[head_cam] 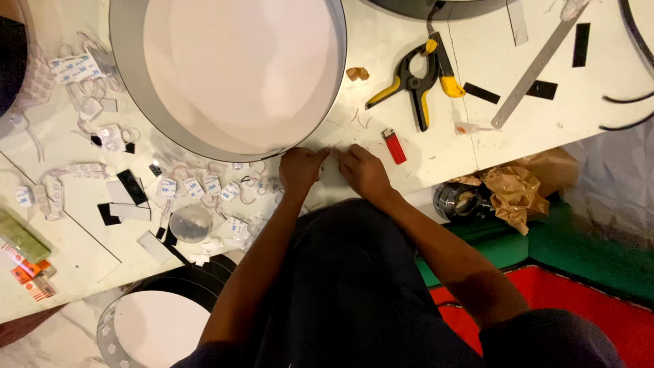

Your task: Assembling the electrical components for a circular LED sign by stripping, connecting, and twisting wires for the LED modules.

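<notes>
My left hand (301,169) and my right hand (362,170) rest close together on the white table (422,146), fingers curled, just below the rim of a large round metal-walled form with a white face (235,75). Both hands seem to pinch something small and pale between them; it is too small to make out. A red lighter (394,146) lies just right of my right hand. A chain of small white modules with wires (204,187) lies left of my left hand.
A black and yellow spring clamp (419,78), a metal ruler (535,65) and black strips (545,88) lie at the upper right. White modules, tape pieces and a clear disc (191,223) litter the left. Crumpled brown paper (518,191) sits beyond the table edge.
</notes>
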